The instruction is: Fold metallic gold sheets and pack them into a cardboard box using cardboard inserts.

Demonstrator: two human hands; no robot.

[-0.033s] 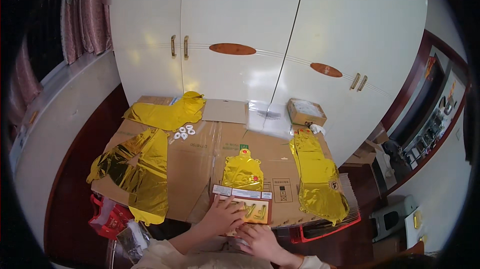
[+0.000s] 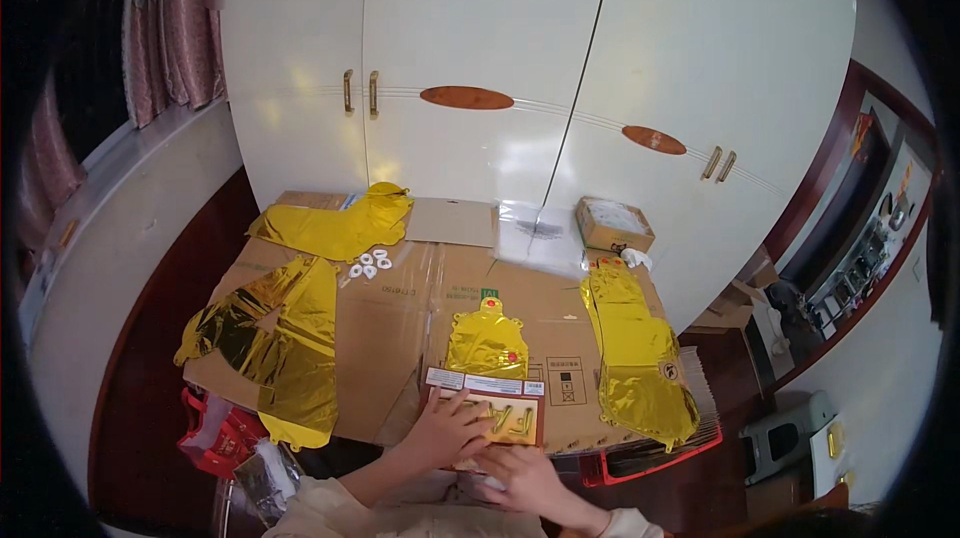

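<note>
Left hand (image 2: pixel 447 428) lies flat, fingers spread, palm down on the dark-red packet of gold letter balloons (image 2: pixel 488 415); nothing gripped. Right hand (image 2: pixel 527 479) sits just below the packet's lower edge, fingers loosely curled at it; whether it pinches the packet: cannot tell. Packet rests on flattened brown cardboard (image 2: pixel 400 313). Just beyond the left hand's fingertips: a small deflated gold foil balloon (image 2: pixel 487 342). Further out to the right of the right hand, a stack of gold foil (image 2: pixel 640 358) over a red tray (image 2: pixel 655 466), tray contents mostly covered. Far beyond, a small open cardboard box (image 2: pixel 614 223); contents pale, unclear. Left of the left hand, a red bag (image 2: pixel 215 435), partly cut off by crumpled gold foil (image 2: pixel 280 338)
</note>
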